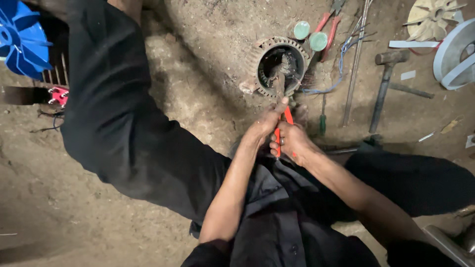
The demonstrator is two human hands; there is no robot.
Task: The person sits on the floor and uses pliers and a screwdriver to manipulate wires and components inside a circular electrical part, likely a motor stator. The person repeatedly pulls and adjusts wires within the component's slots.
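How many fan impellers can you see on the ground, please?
2: a blue fan at the far left edge and a cream fan at the top right, beyond the hammer. Both are cut off by the frame; others may lie outside it.

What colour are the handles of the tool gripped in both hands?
Orange-red handles, head view.

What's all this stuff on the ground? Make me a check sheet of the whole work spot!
Surface: bare dirt floor, dusty.
Job's things: round motor housing standing open end up, windings inside; orange-handled tool.
Clutter: hammer, green screwdriver, red pliers, metal rod, blue fan, pale fan.
Hands: left hand and right hand both grip the orange-handled tool at the housing.
Cables: blue wires beside the housing.
Surroundings: the person's dark-clothed legs on either side.
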